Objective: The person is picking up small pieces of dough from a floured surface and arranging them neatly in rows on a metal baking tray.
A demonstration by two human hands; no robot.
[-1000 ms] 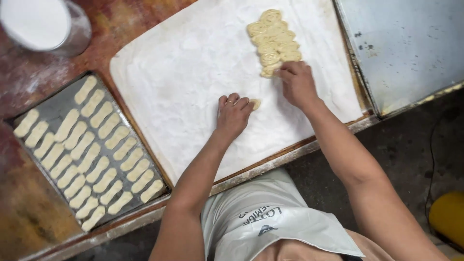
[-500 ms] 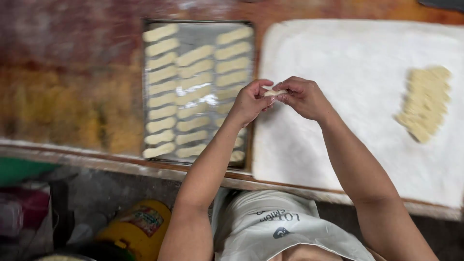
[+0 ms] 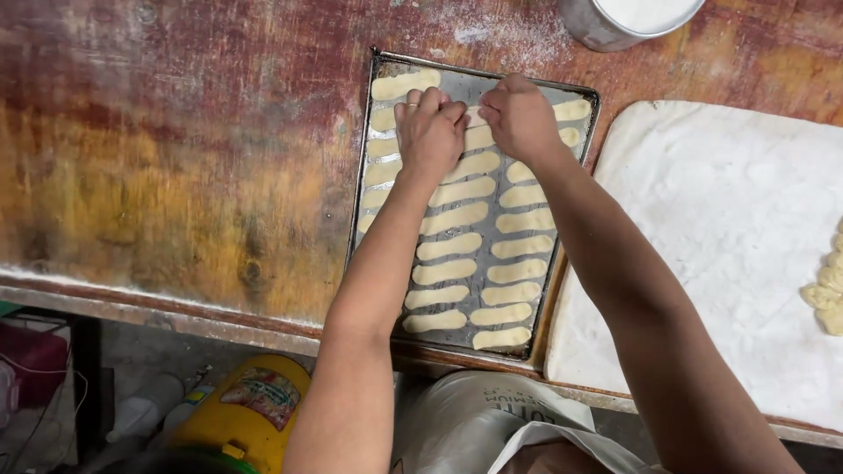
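Note:
A metal baking tray [image 3: 575, 206] lies on the worn wooden table [image 3: 176, 175], filled with rows of pale dough sticks [image 3: 457, 247]. My left hand [image 3: 428, 132] and my right hand [image 3: 520, 116] meet over the tray's far end. Between them they pinch one dough stick [image 3: 475, 115], each hand on one end, low over the tray among the top rows. Part of the sticks under the hands is hidden.
A floured white board [image 3: 720, 228] lies right of the tray, with a pile of raw dough pieces [image 3: 825, 294] at its right edge. A metal container of flour [image 3: 628, 19] stands at the table's far side. Below the table edge sit a yellow tub [image 3: 255, 405] and a white sack [image 3: 474, 412].
My hands picked a dough piece from the pile on the board, stretched it in the air, then carried it left to the tray's far end. The view swung along with them.

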